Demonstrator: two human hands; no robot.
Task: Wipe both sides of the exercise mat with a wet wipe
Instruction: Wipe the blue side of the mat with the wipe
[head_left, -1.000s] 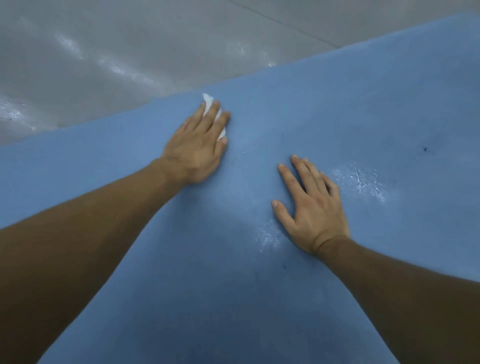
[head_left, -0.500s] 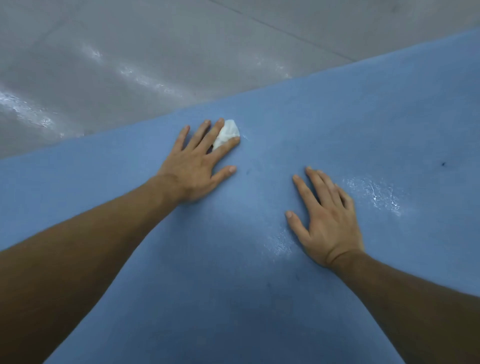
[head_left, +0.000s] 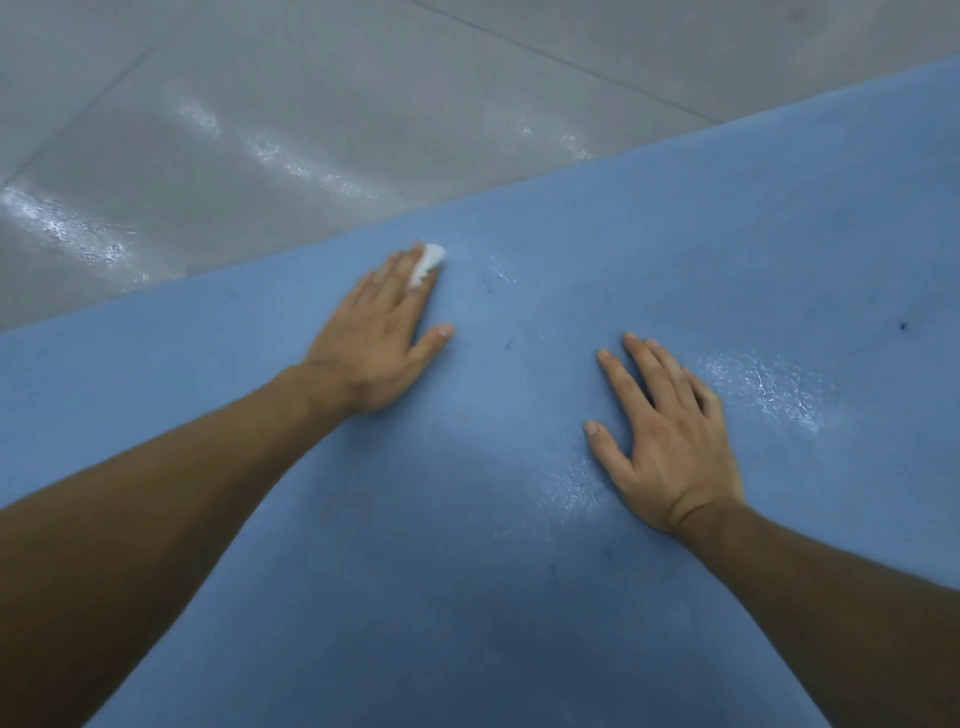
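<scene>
The blue foam exercise mat (head_left: 467, 571) lies flat across the grey glossy floor (head_left: 260, 104). Its surface is matte, with a few dark specks and glistening wet patches (head_left: 758, 384). Near the mat's far edge, the left hand (head_left: 379, 338) presses a crumpled white wet wipe (head_left: 428, 262) under straight fingers. At mid-mat, beside the wet patches, the right hand (head_left: 670, 441) rests flat with fingers spread, holding nothing.

Grey floor (head_left: 322, 104) glossy, thin dark seam lines crossing it, pale streaked light reflections on surface.
</scene>
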